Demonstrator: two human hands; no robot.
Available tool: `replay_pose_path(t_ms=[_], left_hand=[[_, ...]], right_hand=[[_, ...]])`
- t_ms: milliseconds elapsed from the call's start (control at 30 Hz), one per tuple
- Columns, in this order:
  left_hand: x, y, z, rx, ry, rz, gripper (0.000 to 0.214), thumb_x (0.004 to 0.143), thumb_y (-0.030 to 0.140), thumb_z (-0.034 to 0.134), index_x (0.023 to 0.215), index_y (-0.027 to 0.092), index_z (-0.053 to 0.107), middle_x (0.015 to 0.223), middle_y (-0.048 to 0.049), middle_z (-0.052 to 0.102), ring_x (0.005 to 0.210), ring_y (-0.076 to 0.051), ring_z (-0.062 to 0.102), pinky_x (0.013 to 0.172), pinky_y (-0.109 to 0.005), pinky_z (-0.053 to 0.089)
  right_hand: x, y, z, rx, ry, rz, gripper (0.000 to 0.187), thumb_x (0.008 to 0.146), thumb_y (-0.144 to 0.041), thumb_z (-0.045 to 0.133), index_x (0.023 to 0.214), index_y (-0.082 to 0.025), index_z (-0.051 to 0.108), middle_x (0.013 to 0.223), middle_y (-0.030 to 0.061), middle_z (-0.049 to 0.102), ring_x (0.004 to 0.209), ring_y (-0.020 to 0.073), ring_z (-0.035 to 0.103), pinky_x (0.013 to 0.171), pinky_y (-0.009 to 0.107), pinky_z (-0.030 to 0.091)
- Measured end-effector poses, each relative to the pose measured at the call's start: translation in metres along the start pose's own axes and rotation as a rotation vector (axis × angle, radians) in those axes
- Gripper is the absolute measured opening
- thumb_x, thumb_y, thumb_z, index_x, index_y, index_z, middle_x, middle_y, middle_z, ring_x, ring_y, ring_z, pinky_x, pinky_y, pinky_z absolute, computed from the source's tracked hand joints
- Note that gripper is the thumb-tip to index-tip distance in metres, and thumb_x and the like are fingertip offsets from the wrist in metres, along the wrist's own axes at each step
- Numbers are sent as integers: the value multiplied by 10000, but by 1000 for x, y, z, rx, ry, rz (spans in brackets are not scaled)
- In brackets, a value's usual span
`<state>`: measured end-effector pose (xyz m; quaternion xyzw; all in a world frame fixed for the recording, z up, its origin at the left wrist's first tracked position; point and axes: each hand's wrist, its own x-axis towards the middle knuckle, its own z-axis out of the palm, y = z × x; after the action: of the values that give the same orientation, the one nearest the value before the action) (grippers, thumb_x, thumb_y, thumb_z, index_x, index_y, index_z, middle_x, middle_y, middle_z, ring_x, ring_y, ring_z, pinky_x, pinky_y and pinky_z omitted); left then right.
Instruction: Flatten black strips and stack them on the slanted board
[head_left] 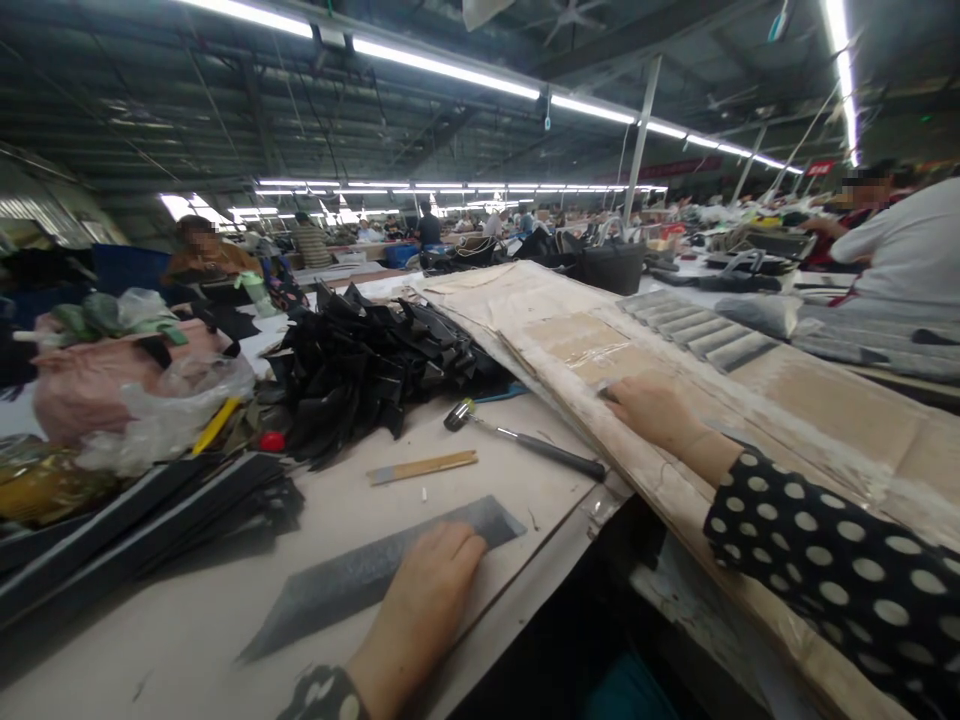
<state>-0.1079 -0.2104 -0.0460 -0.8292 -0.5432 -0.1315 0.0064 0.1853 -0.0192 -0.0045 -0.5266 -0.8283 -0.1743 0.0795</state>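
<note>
A dark grey strip with slanted ends (pixel 337 580) lies flat on the pale table. My left hand (pixel 431 575) rests on it near its right end, fingers together and bent down over the material. On the sloping cloth-covered board (pixel 555 340), my right hand (pixel 660 410) is closed, with a small dark thing at its fingertips that I cannot make out. Between the hands lies a hammer (pixel 532 445) with a black handle, its handle end against the board. A flat wooden stick (pixel 424 467) with a grey end sits above the strip.
Black cut pieces (pixel 360 365) are heaped behind the tools. Long dark strips (pixel 150 530) are stacked at left, beside a pink bag (pixel 120 380) and a yellow-handled tool (pixel 216 425). Several grey strips (pixel 697 330) lie in a row on the board. Co-workers sit at tables beyond.
</note>
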Motion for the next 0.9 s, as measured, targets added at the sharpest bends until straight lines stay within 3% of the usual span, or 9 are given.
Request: replay_pose_path(t_ms=[200, 300, 400, 500, 600, 733, 900], left_hand=[[-3, -11, 8, -48, 145, -26, 255, 789, 75, 387, 921, 187, 574, 935, -56, 586, 860, -192, 531, 784, -357, 464], [-7, -13, 9, -145, 178, -40, 239, 808, 107, 385, 932, 193, 570, 941, -57, 587, 873, -190, 534, 801, -354, 455], [-4, -8, 3, -292, 217, -89, 220, 829, 146, 380, 924, 194, 572, 947, -60, 587, 902, -183, 531, 832, -338, 435], [9, 5, -5, -504, 216, -184, 209, 849, 226, 385, 925, 189, 576, 935, -57, 600, 889, -174, 540, 798, -302, 436], [26, 21, -7, -718, 171, -296, 241, 845, 336, 410, 934, 187, 578, 875, -39, 623, 779, -159, 561, 670, -261, 437], [37, 30, -1, -877, 184, -348, 286, 817, 401, 448, 881, 161, 590, 791, -31, 634, 716, -151, 561, 629, -242, 412], [31, 24, 3, -886, 233, -388, 325, 812, 433, 443, 828, 151, 604, 733, -32, 630, 673, -158, 550, 610, -250, 400]], right_hand=[[12, 15, 22, -6, -62, 88, 238, 816, -158, 385, 850, -77, 607, 833, 175, 620, 722, 225, 564, 593, 305, 345], [17, 24, 8, 3, -32, 161, 262, 816, -190, 365, 820, -91, 608, 805, 157, 625, 699, 217, 563, 577, 299, 343], [13, 21, -26, 167, 100, 205, 252, 809, -250, 370, 803, -145, 599, 759, 84, 623, 675, 179, 552, 587, 272, 359], [-2, -11, -59, 410, 190, 33, 204, 793, -257, 408, 838, -186, 594, 751, 34, 618, 679, 150, 545, 631, 249, 385], [-25, -65, -76, 519, 123, -197, 189, 811, -230, 406, 820, -183, 590, 760, 31, 611, 679, 138, 543, 622, 241, 394], [-49, -122, -75, 562, 25, -486, 178, 820, -156, 402, 801, -166, 579, 744, 39, 595, 700, 137, 544, 646, 243, 400], [-52, -139, -70, 611, -49, -547, 187, 805, -129, 399, 774, -168, 580, 736, 35, 581, 706, 136, 532, 649, 244, 408]])
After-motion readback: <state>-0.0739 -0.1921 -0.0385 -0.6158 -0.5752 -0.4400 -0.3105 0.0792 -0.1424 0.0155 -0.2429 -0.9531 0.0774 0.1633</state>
